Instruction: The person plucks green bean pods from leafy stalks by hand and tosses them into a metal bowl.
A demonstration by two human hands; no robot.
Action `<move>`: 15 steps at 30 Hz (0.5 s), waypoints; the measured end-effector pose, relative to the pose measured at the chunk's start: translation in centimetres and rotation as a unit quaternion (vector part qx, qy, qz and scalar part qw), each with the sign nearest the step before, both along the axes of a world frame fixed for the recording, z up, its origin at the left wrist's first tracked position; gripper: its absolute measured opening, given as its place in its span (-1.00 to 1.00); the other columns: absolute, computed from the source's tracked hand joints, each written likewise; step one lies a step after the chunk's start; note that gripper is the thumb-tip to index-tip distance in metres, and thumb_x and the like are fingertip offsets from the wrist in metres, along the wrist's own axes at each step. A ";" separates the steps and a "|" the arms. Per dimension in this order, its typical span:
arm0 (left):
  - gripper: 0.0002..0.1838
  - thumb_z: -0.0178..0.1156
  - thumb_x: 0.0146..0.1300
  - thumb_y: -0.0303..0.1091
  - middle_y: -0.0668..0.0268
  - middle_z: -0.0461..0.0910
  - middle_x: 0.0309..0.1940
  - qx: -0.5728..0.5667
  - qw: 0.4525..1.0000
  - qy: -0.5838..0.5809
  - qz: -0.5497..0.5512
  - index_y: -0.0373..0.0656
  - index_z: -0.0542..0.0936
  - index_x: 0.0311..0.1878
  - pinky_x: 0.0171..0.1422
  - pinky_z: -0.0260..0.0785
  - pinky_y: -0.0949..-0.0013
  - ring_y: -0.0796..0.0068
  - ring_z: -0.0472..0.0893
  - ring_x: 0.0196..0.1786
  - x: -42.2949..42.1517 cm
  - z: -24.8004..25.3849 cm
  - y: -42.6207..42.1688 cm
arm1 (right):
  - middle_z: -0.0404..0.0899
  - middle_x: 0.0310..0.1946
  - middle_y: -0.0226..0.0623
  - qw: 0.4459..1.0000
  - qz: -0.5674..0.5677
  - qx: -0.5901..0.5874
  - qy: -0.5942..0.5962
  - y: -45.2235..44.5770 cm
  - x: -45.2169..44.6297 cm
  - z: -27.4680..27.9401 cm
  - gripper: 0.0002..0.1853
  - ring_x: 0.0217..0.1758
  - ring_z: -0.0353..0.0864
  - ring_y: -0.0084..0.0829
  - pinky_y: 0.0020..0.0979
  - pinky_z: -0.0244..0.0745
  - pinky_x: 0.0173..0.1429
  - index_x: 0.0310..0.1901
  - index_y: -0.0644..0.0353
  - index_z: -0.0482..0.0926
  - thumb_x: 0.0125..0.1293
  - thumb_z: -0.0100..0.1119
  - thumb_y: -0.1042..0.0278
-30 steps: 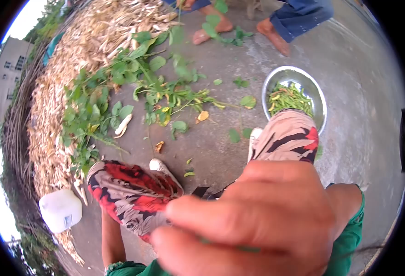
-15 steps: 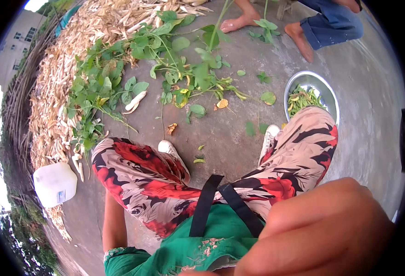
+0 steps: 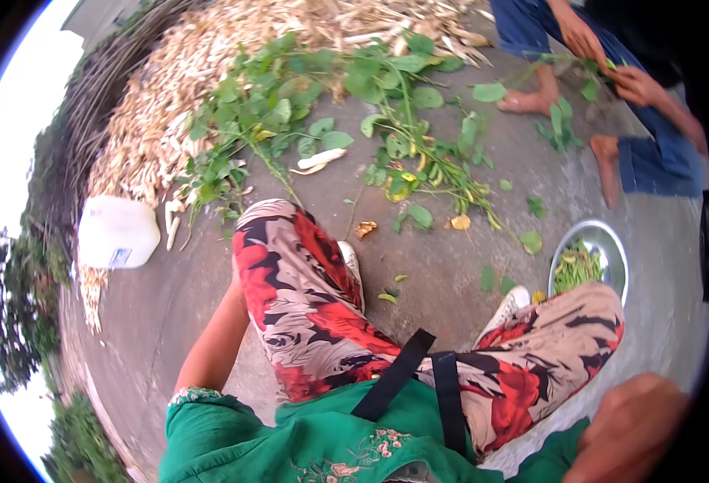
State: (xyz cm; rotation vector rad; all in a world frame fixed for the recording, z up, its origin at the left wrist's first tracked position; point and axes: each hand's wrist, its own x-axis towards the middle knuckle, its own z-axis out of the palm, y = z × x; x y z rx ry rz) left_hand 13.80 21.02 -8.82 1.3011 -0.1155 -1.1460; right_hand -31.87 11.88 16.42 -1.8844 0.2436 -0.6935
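My right hand (image 3: 634,406) is raised at the lower right, close to my body. Its fingers look curled in, and whatever they might hold is hidden. My left arm (image 3: 217,342) reaches down beside my left knee; the hand is behind the trouser leg, so its fingers do not show. A metal bowl (image 3: 618,262) with green bean pods (image 3: 577,266) in it stands just past my right knee. Uprooted bean plants (image 3: 427,149) with leaves and pods lie on the concrete in front of my feet.
A co-worker's hands (image 3: 584,40) hold a leafy stem at the upper right, above bare feet. Corn husks (image 3: 149,133) are heaped at the back left, near a white plastic jug (image 3: 118,232). A few loose pods (image 3: 387,298) lie between my shoes.
My right hand has moved from close to the camera down and away to the right. The view has turned, bringing the co-worker's hands into sight. My left arm stays beside my knee.
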 end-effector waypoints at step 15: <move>-0.67 0.12 0.14 -0.29 0.33 0.52 -0.12 -0.064 0.907 -0.387 -0.155 -0.17 0.48 -0.03 0.10 0.30 0.39 0.51 0.51 -0.09 1.0 10.2 -5.1 | 0.41 -0.25 -0.19 0.932 0.083 -0.211 0.282 -3.7 6.5 -9.2 -0.52 -0.26 0.42 -0.21 -0.18 0.25 -0.16 -0.12 0.22 0.37 -0.04 0.28 0.19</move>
